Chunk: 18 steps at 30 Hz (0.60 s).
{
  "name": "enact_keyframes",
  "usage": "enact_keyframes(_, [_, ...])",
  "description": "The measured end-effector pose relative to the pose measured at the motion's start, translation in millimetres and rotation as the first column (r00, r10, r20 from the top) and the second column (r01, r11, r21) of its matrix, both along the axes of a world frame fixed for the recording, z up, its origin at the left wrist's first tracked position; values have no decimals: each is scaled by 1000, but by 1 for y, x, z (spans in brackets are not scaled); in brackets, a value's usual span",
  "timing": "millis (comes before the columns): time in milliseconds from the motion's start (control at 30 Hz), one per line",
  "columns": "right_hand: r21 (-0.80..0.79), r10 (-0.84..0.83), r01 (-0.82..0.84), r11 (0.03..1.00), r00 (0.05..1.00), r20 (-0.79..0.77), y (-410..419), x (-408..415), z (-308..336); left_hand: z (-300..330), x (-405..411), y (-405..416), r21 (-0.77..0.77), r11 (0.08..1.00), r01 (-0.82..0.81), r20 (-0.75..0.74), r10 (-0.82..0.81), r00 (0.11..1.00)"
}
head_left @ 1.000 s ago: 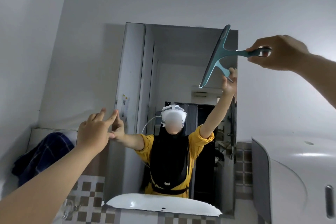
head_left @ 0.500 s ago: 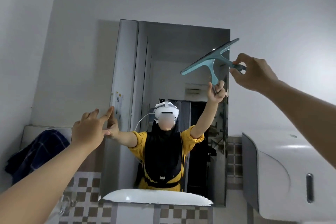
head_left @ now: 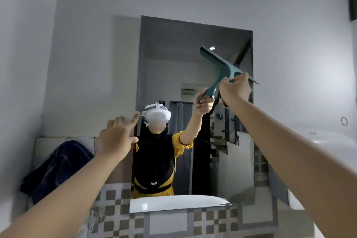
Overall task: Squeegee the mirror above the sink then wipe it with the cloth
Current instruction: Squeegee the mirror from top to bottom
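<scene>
A tall frameless mirror (head_left: 164, 54) hangs on the grey wall above the sink. My right hand (head_left: 234, 91) grips the handle of a teal squeegee (head_left: 218, 65), whose blade slants across the mirror's upper right part, low end at the right edge. My left hand (head_left: 116, 139) is raised with fingers spread, its fingertips at the mirror's left edge. A dark blue checked cloth (head_left: 58, 168) lies draped on the ledge to the left of the mirror.
A white sink rim (head_left: 173, 202) shows below the mirror, with checkered tiles (head_left: 116, 216) around it. A white dispenser (head_left: 332, 152) juts from the wall at the right. A tap (head_left: 94, 218) sits low at the left.
The squeegee blade has swung from tilting up-right to tilting down-right, and my right hand has come in front of the mirror's right side. My left hand has shifted right to the mirror's edge.
</scene>
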State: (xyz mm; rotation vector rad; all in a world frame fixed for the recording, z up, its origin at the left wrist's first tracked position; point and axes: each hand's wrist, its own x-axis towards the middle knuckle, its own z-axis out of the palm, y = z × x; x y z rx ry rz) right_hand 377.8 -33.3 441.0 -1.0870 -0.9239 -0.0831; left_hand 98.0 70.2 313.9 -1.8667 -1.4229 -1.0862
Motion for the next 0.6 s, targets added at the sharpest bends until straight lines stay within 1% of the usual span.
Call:
enact_keyframes(100, [37,15,-10,999,993,-116,8,-29,0,0,-2,3,7,1000,16,-7,-16,1000])
enact_keyframes(233, [62,43,-30,998,975,-216,17,-65,0,0,-3,8,5,1000,10,-22,-10,1000])
enact_keyframes(333, [81,92,-72,994,956,-279,22,-90,1,1,-4,13,-3,1000,-13,-3,13,1000])
enact_keyframes(433, [133,164,-128,983,937,-309,25,-119,0,0,-4,12,10,1000,24,-16,-23,1000])
enact_keyframes(600, [189,311,-263,946,899,-309,32,-175,-4,-1,-6,7,51,997,66,-16,-65,998])
